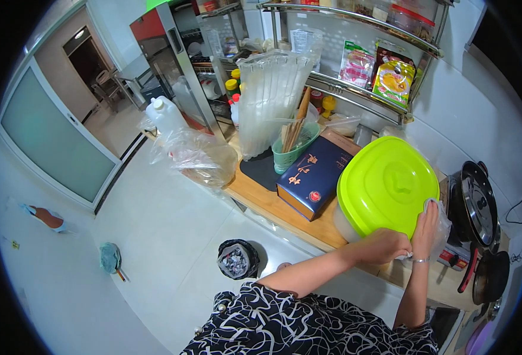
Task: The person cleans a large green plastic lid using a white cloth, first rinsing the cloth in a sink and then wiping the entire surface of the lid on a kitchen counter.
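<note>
A translucent storage bin (343, 224) with a bright lime-green lid (383, 182) stands on the wooden counter before me. My left hand (387, 246) is closed in a fist at the lid's near edge, with a bit of thin white material (405, 255) showing beneath it. Wearing a bracelet, my right hand (425, 228) lies flat along the lid's right edge, fingers together over a white cloth (431, 203). Clear plastic (443, 228) shows beside that hand. Whether the white pieces join is hidden by my hands.
Left of the bin are a dark blue box (315, 171), a green basket (294, 153) of utensils and clear air-column packaging (267, 104). A lidded pan (478, 199) sits on the stove at right. Below the counter, a lined trash bin (238, 259) stands on the floor.
</note>
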The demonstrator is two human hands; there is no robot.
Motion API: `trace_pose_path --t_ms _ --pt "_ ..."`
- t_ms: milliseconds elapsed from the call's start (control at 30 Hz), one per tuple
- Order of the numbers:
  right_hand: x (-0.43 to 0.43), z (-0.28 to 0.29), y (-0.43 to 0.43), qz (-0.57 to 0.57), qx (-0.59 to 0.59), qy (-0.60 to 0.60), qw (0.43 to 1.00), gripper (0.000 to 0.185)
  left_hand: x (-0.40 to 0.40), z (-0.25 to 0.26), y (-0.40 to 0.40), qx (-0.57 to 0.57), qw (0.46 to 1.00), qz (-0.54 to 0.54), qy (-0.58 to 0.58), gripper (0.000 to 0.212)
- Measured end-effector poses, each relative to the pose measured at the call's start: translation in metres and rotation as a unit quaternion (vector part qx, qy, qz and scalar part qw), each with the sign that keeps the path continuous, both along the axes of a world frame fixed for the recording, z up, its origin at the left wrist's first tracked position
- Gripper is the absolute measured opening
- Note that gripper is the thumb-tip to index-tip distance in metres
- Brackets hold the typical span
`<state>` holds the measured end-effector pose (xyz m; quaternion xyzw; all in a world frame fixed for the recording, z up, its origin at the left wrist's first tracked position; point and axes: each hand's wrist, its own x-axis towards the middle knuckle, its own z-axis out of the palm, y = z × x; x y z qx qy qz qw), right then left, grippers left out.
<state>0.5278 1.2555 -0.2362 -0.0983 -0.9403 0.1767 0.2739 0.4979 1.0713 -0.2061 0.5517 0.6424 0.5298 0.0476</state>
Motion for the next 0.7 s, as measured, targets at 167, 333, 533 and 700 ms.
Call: trace_pose_path --t_ms 167,333,533,700 --pt "0.022 0.005 -0.037 0.051 0.059 0.04 0.996 0.036 -0.002 -0.001 -0.008 -0.044 0.999 -0.021 0.005 0.011" --pt "0.022 0.0 -0.041 0.053 0.041 0.09 0.994 0.031 0.004 -0.001 -0.011 -0.017 1.0 -0.007 -0.008 0.011" --pt "0.02 -0.008 -0.041 0.035 0.062 0.137 0.988 0.028 0.003 -0.003 -0.009 -0.11 0.993 -0.033 -0.024 0.01" --pt "0.019 -0.021 -0.038 0.02 0.024 0.146 0.989 0.024 0.005 -0.013 -0.005 -0.005 0.998 -0.02 -0.055 0.011"
